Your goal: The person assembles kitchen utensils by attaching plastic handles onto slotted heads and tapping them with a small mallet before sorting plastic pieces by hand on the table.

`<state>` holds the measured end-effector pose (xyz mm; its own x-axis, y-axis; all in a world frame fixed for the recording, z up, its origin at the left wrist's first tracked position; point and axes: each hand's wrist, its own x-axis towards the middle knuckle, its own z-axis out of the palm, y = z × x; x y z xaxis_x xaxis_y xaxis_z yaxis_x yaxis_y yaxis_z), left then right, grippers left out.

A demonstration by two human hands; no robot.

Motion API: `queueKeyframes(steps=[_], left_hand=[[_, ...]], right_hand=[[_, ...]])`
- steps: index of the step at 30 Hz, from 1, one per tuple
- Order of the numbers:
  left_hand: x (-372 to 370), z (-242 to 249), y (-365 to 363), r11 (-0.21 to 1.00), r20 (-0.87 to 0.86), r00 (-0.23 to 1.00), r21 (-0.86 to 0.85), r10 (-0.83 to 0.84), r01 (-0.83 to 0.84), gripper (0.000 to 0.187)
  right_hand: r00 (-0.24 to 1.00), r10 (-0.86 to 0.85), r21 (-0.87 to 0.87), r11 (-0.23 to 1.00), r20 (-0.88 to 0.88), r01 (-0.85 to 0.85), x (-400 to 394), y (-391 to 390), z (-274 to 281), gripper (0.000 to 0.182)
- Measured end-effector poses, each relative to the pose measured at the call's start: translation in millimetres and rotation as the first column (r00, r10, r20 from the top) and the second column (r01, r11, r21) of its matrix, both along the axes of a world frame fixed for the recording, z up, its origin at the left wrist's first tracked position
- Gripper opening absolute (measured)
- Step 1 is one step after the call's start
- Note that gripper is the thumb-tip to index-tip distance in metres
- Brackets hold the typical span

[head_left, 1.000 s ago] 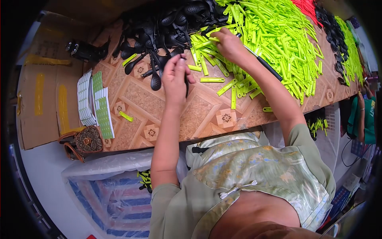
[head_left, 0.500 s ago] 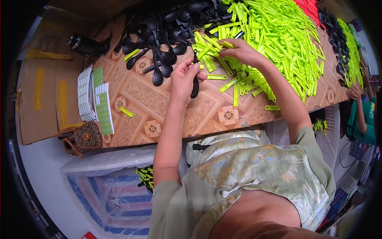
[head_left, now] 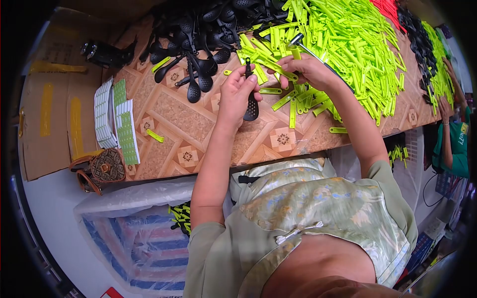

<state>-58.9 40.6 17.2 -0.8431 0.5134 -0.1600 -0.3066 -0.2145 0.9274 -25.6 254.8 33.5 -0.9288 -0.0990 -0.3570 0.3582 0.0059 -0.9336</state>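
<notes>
A black slotted spoon (head_left: 252,107) is pinched in my left hand (head_left: 238,94), its perforated bowl pointing down toward the table's front edge. Just right of it, my right hand (head_left: 308,72) has its fingers closed round a lime-green strip (head_left: 294,76). Behind my right hand lies a hammer (head_left: 308,48) with a metal head, partly hidden by the hand and forearm. The large heap of lime-green strips (head_left: 348,59) spreads behind and to the right. Black spoons (head_left: 198,64) are piled behind my left hand.
Printed sheets (head_left: 126,124), a small patterned bag (head_left: 107,166) and a black object (head_left: 107,53) are at the left, beside a cardboard box (head_left: 49,109). A single green strip (head_left: 155,135) lies on the patterned table (head_left: 174,119). A person's arms (head_left: 446,134) show far right.
My right hand has moved right and down, and the hammer behind it now shows more. My left hand has shifted slightly right with the black spoon, whose bowl shows more.
</notes>
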Motion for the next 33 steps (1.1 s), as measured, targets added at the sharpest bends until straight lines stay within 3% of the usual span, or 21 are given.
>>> queueKeyframes(steps=[2, 5, 7, 9, 10, 13, 14, 17, 18, 19, 21, 23, 26, 29, 33], left_hand=[[0.4, 4.1, -0.3, 1.0, 0.006, 1.0, 0.011, 0.021, -0.021, 0.025], [-0.6, 6.6, -0.3, 0.997, 0.0, 0.998, 0.035, 0.062, -0.062, 0.025], [-0.2, 4.3, 0.4, 0.998, -0.012, 0.998, 0.03, 0.056, -0.056, 0.023], [0.5, -1.2, 2.2, 0.998, -0.033, 0.998, 0.011, 0.059, -0.058, 0.023], [1.8, -0.2, 2.8, 0.999, -0.024, 0.999, -0.019, 0.044, -0.044, 0.024], [5.5, -5.6, 6.1, 0.999, -0.001, 1.0, -0.041, 0.019, -0.019, 0.025], [6.3, -9.5, 5.7, 0.999, 0.003, 1.0, -0.043, -0.005, 0.005, 0.027], [11.7, -13.7, 6.9, 0.999, 0.01, 1.0, -0.049, -0.018, 0.019, 0.028], [11.9, -16.6, 5.3, 0.998, 0.012, 0.999, -0.058, -0.03, 0.03, 0.031], [12.1, -16.2, 5.7, 0.997, 0.019, 0.999, -0.066, -0.03, 0.031, 0.032], [14.1, -15.8, 4.8, 0.996, 0.038, 0.999, -0.085, -0.03, 0.033, 0.034], [15.9, -16.0, 6.3, 0.996, 0.045, 0.999, -0.082, -0.028, 0.032, 0.036], [19.4, -12.4, 9.1, 0.996, 0.05, 0.998, -0.082, -0.031, 0.035, 0.037], [19.1, -11.3, 6.5, 0.996, 0.057, 0.998, -0.083, -0.03, 0.035, 0.036], [15.6, -14.9, 3.7, 0.997, 0.076, 0.996, -0.067, -0.036, 0.041, 0.034]], right_hand=[[0.999, 0.038, 0.029, 0.999, 0.027, -0.039, 1.5, 0.3, 1.7, 0.031], [0.986, 0.164, 0.214, 0.963, 0.031, -0.166, 7.2, -6.5, 14.1, 0.027], [0.96, 0.262, 0.337, 0.916, -0.097, -0.217, 4.5, -5.4, -4.0, 0.027], [0.958, 0.283, 0.41, 0.879, -0.036, -0.244, 7.2, -5.6, -2.7, 0.028], [0.967, 0.252, 0.439, 0.873, -0.03, -0.214, 9.5, -9.7, 2.4, 0.029], [0.952, 0.297, 0.712, 0.684, -0.07, -0.161, 13.0, -16.5, 0.5, 0.031], [0.901, 0.37, 0.761, 0.645, -0.227, -0.073, 13.6, -12.5, -15.8, 0.028], [0.884, 0.267, 0.749, 0.649, -0.385, 0.13, 17.8, -7.5, -12.2, 0.023], [0.943, 0.144, 0.726, 0.675, -0.3, 0.127, 15.2, -2.8, 4.0, 0.022], [0.914, -0.015, 0.658, 0.69, -0.405, 0.303, 9.8, 8.3, -0.9, 0.023], [0.846, -0.132, 0.696, 0.511, -0.516, 0.504, -0.4, 32.9, 9.6, 0.026], [0.808, -0.081, 0.754, 0.316, -0.584, 0.576, -13.9, 64.7, -4.9, 0.022], [0.888, -0.093, 0.856, 0.24, -0.45, 0.458, -17.1, 80.1, -19.8, 0.028], [0.954, -0.095, 0.877, 0.377, -0.284, 0.299, -13.8, 92.0, -12.2, 0.041], [0.954, -0.19, 0.62, 0.727, -0.232, 0.295, 0.5, 98.8, 2.5, 0.039]])
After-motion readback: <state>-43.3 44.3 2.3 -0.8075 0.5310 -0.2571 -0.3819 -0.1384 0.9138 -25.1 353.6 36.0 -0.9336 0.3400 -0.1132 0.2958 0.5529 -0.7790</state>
